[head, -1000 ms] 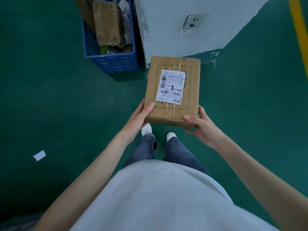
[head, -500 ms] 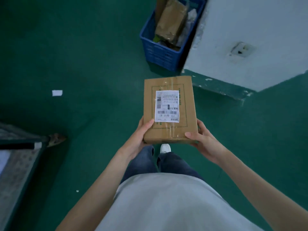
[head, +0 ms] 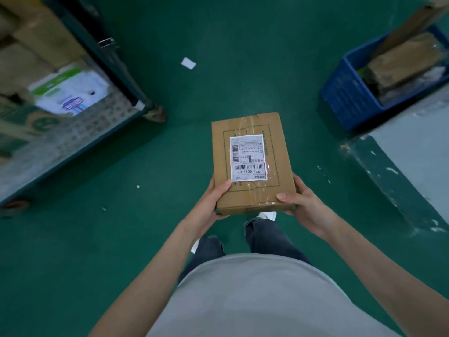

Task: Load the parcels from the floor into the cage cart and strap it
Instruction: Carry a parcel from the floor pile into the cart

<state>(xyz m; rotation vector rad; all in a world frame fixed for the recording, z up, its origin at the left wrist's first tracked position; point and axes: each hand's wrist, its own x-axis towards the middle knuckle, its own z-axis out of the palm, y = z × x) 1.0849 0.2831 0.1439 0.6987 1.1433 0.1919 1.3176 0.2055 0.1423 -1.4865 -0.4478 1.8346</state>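
Note:
A flat brown cardboard parcel (head: pixel 279 152) with a white shipping label and clear tape is held level in front of my body, above the green floor. My left hand (head: pixel 213 200) grips its near left corner, thumb on top. My right hand (head: pixel 301 203) grips its near right corner, thumb on top too. The cage cart (head: pixel 80 144) stands at the left, with a dark green frame and a perforated metal deck. Several parcels lie in the cart, among them a white bag with a printed label (head: pixel 70 93) and brown boxes behind it.
A blue plastic crate (head: pixel 349 98) with brown packages stands at the right, against a white pillar (head: pixel 422 147) with a green base. A paper scrap (head: pixel 188 63) lies on the floor ahead. My feet are right below the parcel.
The view has swung left: the crate and pillar slid to the right edge and the cage cart came into view at the left. The parcel stays in both hands.

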